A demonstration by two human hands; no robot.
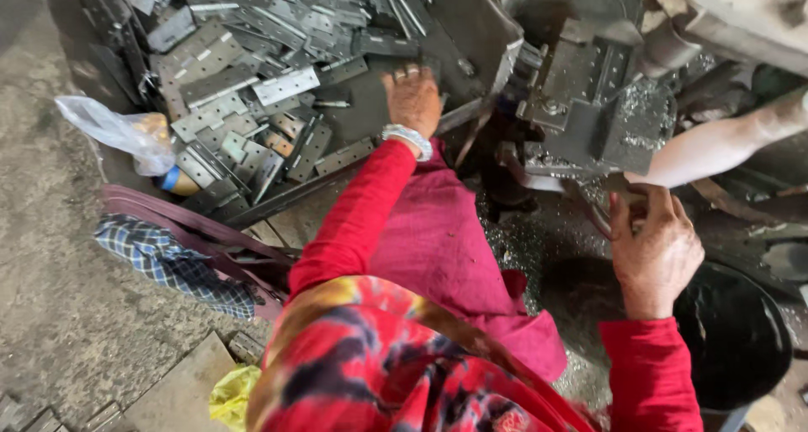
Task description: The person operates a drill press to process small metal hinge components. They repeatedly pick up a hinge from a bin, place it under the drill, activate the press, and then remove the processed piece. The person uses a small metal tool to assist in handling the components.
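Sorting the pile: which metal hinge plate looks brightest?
The flat hinge plate with a row of holes, left of the left hand; it is pale silver, while the others are dull grey.

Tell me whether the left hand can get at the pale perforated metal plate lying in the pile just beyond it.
Probably yes. The left hand rests at the edge of the pile, and the pale perforated plate lies on top, uncovered, with nothing standing between them.

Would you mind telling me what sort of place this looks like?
Probably a small metal workshop: a heap of flat punched metal plates, a grimy press-like machine littered with metal shavings, and a black bucket beneath it.
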